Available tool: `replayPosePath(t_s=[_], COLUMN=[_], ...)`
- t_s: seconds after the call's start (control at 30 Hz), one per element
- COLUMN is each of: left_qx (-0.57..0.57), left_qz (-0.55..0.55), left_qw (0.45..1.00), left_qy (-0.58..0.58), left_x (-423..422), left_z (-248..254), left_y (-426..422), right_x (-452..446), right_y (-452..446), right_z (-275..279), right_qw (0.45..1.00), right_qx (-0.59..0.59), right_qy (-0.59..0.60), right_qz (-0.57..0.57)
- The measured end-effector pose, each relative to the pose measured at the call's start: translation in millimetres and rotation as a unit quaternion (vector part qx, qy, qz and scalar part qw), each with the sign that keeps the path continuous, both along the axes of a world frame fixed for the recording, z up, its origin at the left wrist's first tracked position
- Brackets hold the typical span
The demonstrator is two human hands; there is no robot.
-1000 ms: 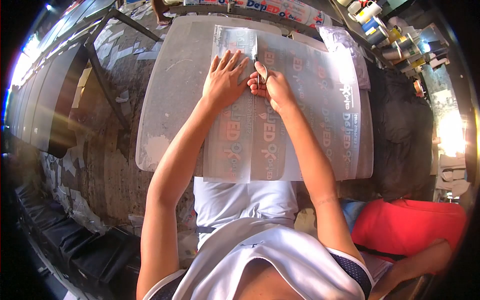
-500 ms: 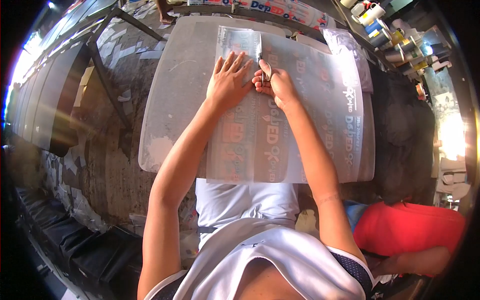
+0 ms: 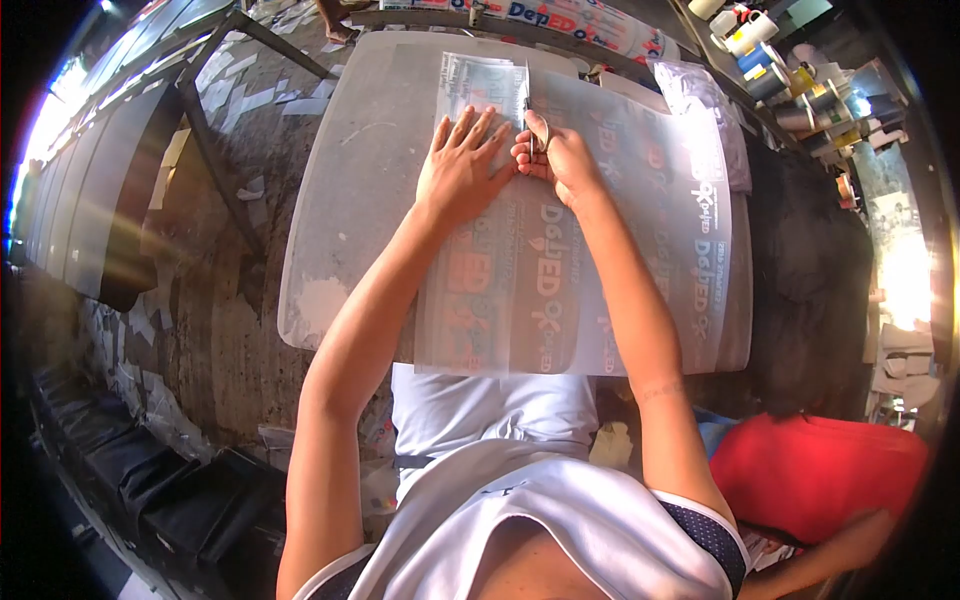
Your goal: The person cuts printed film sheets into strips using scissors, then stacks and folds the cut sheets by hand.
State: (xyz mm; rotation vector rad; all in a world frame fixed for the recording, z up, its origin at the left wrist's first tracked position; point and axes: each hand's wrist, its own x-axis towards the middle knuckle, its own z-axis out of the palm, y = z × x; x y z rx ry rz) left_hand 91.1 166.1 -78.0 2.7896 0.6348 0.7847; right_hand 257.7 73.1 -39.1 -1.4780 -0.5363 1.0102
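A translucent printed plastic sheet (image 3: 640,240) with "DepED OK" lettering lies across the white table (image 3: 345,130). On its left strip my left hand (image 3: 465,165) rests flat, fingers spread. Just to the right, my right hand (image 3: 560,165) is closed round the handles of scissors (image 3: 529,118). Their blades point away from me, along a line in the sheet near its far edge. How far the blades are apart is too small to tell. The scissors' lower handle is partly hidden by my fingers.
Spools of thread (image 3: 765,70) stand on a rack at the upper right. A crumpled whitish plastic bundle (image 3: 690,85) lies by the table's far right corner. A person in red (image 3: 820,470) is close at my lower right. Paper scraps (image 3: 255,100) litter the floor.
Both hands stay nearly in place, with the scissors in my right hand. The view has shifted slightly. The arm of the person in red has moved lower.
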Motion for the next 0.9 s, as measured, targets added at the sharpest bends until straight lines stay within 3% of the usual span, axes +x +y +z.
replayPosePath(t_s=[0.6,0.9], left_qx=[-0.025,-0.041], left_qz=[-0.007,-0.008], left_qw=[0.999,0.999], left_qy=[0.023,0.028], left_x=[-2.3,-3.7], left_z=[12.8,8.9], left_y=[-2.5,4.3], right_x=[22.5,-59.0], right_y=[25.9,-135.1], right_z=[19.5,68.8], right_qw=[0.999,0.997], right_qx=[0.033,0.067], right_qy=[-0.013,-0.029], right_qz=[-0.014,0.009])
